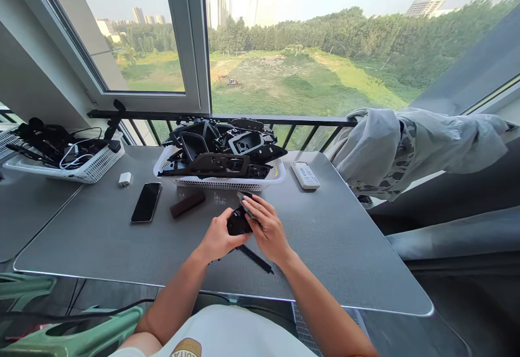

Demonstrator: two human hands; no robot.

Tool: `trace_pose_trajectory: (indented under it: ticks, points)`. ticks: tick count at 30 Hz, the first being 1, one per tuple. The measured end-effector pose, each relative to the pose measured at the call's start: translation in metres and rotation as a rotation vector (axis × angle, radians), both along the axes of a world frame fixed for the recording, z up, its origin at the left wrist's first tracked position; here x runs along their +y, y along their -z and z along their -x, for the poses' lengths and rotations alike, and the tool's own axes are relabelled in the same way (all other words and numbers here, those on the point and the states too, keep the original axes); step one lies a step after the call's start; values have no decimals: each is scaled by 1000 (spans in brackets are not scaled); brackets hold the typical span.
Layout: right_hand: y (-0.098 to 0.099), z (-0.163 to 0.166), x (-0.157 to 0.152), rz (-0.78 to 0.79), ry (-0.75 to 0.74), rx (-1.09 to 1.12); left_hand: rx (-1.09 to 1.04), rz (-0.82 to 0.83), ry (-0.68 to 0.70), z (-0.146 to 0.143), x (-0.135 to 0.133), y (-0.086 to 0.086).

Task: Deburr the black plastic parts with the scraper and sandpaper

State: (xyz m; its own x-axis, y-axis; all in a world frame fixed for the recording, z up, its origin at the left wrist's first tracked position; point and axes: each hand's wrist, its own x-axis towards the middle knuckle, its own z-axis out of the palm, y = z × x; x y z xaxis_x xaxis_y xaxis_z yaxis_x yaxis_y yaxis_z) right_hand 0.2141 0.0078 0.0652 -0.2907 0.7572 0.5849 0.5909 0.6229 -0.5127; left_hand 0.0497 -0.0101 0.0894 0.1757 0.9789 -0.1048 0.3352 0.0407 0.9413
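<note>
My left hand (216,236) is closed around a black plastic part (238,223) with small pale marks on its face, held just above the table. My right hand (268,231) presses a crumpled grey piece, seemingly a cloth (246,202), against the upper right side of that part. The fingers cover most of the grey piece. Below both hands, a slim black strip (257,260) slants toward the front edge; whether it joins the held part I cannot tell. A dark brown oblong block (187,204) lies to the left of my hands.
A white basket (215,185) heaped with black plastic parts (221,164) stands behind my hands. On the grey table (345,248) are a phone (146,202), a white charger (125,179) and a white device (305,175). Another basket (97,168) with cables sits far left. Grey fabric (377,145) hangs at right.
</note>
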Motion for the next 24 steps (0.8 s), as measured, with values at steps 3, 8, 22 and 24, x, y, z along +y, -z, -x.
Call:
trace_pose_trajectory:
  ticks: [3, 8, 22, 24]
  points:
    - [-3, 8, -11, -32, -128, -43, -69, -4, 21, -2, 2, 5]
    - [-3, 0, 0, 8, -64, 46, -94, 31, 24, 0, 0, 9]
    - [12, -4, -5, 63, 79, 202, -182, 74, -114, -1, 4, 10]
    - [12, -2, -11, 122, 53, 272, -276, 72, -179, 0, 8, 6]
